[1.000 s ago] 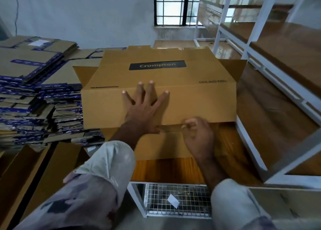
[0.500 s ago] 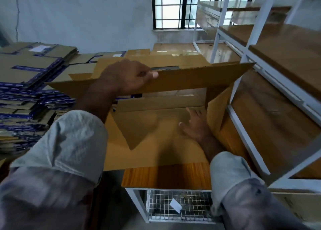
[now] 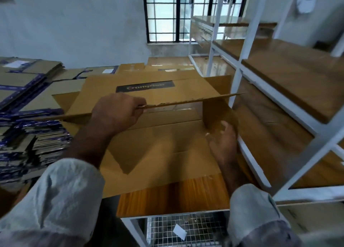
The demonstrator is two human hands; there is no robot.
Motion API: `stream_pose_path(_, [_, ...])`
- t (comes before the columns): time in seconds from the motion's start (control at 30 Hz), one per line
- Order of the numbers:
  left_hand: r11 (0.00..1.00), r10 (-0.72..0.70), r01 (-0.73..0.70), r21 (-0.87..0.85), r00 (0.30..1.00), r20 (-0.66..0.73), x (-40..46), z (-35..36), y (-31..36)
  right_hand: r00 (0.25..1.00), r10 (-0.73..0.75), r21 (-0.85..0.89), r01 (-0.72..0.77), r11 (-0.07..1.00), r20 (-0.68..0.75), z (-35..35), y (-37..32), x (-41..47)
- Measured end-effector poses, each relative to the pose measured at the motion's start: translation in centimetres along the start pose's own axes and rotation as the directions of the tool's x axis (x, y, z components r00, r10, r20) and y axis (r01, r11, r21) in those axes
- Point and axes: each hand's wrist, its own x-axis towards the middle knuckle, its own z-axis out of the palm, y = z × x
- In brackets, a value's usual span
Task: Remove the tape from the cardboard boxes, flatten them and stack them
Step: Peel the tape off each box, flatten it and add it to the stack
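Along the left, beyond the counter's left edge, stand stacks of flattened boxes (image 3: pixel 28 116), many edged with blue tape, high enough to serve as the place where each finished box goes; that is probably why the work is done right beside them.

Next comes the left hand (image 3: pixel 115 114). Its grip is closed: fingers curled over and thumb underneath, pinching the long upper flap (image 3: pixel 195 100) of the cardboard box (image 3: pixel 158 135) near the flap's middle. The flap is held raised and roughly level, seen almost edge-on, which keeps the inside of the box exposed and the panel out of the other hand's way.

The box itself lies open on the wooden counter (image 3: pixel 167 196), spread across most of its top and overhanging the left edge, with only a bare strip at the near edge. A dark printed label (image 3: pixel 145 87) shows on the far panel.

Further right, the right hand (image 3: pixel 222 144) reaches inside toward the box's right end wall (image 3: pixel 217 114). Its grip looks loosely open, fingers resting against the lower part of that wall and holding nothing that I can make out, most likely to push the end outward so the box can collapse flat. No tape is clearly visible on this box.

At the far right a white-framed shelf (image 3: pixel 279 75) runs close along the counter's right edge.
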Motion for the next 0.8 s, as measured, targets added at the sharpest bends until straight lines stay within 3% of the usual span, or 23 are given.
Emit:
stream_pose_path(0.07, [1.000,0.012,-0.011,0.012,1.000,-0.026,-0.6,0.4,0.1,0.999,0.042,-0.001,-0.042,0.999,-0.027,-2.3,0.9,1.6])
stream_pose_path(0.27, [0.997,0.038,-0.036,0.068,0.999,-0.025,-0.7,0.5,1.3,0.977,0.185,0.024,-0.189,0.982,0.102,-5.0,0.1,8.4])
stream_pose_path(0.37, [0.996,0.011,-0.010,0.094,1.000,-0.014,-0.5,0.2,1.6,0.981,0.185,-0.004,-0.185,0.983,0.051,-4.4,-0.6,7.4])
stream_pose_path(0.4, [0.997,0.011,-0.010,0.083,1.000,-0.014,-0.5,0.2,1.6,0.990,0.141,-0.003,-0.141,0.990,-0.002,-4.2,-1.1,6.4])
stream_pose_path(0.47, [0.999,0.011,-0.010,0.049,1.000,-0.020,-0.7,0.6,1.6,0.986,-0.099,-0.001,0.100,0.995,-0.135,-4.0,-2.7,3.6])
stream_pose_path(0.5, [1.000,0.008,-0.008,0.023,0.999,-0.033,-0.9,1.0,1.6,0.944,-0.270,-0.016,0.272,0.962,-0.192,-3.7,-3.9,2.0])
stream_pose_path(0.57, [0.999,0.002,-0.003,-0.033,0.999,-0.051,-1.4,1.9,1.8,0.784,-0.578,-0.107,0.570,0.815,-0.227,-3.0,-6.9,-1.8])
stream_pose_path(0.63, [0.999,0.011,-0.014,-0.045,0.999,-0.051,-1.8,2.8,2.5,0.647,-0.753,-0.258,0.711,0.654,-0.124,-1.9,-9.9,-4.8])
stream_pose_path(0.67, [0.999,0.019,-0.021,-0.031,0.998,-0.056,-2.0,3.0,2.9,0.612,-0.790,-0.324,0.746,0.582,-0.010,-1.3,-11.4,-5.6])
stream_pose_path(0.73, [1.000,0.004,-0.002,0.029,0.996,-0.084,-2.5,3.3,3.3,0.574,-0.782,-0.362,0.801,0.476,0.243,0.1,-13.5,-5.9])
stream_pose_path(0.8, [0.993,-0.085,0.098,0.067,0.980,-0.178,-3.9,3.8,3.1,0.597,-0.705,-0.347,0.800,0.489,0.383,1.3,-14.9,-5.3])
